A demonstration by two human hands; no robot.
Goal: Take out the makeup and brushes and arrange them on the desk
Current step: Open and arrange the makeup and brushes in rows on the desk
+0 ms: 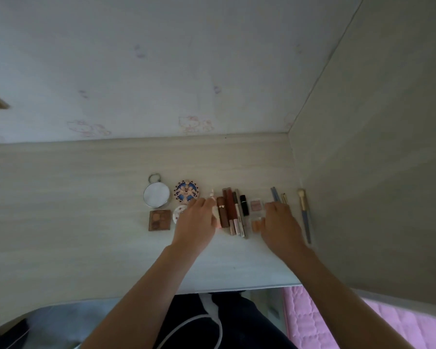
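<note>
Makeup lies in a row on the pale wooden desk (pixel 86 222). From the left: a round mirror (pixel 156 194), a patterned round compact (pixel 186 192), a brown square palette (pixel 159 219), a white round case (pixel 179 212), several brown and black tubes (pixel 233 210), a small pink blush (pixel 256 205), and thin brushes (pixel 277 195). A long brush (pixel 305 215) lies by the right wall. My left hand (pixel 196 222) rests on a pale pink tube (pixel 213 197). My right hand (pixel 280 225) lies flat over small items, with a peach piece (pixel 256 225) at its thumb.
A wall panel (pixel 375 172) closes the desk's right side, and a wallpapered wall (pixel 161 84) stands at the back. Below the desk's front edge are my dark lap with a white cord (pixel 212 321) and a pink quilt (pixel 325 323).
</note>
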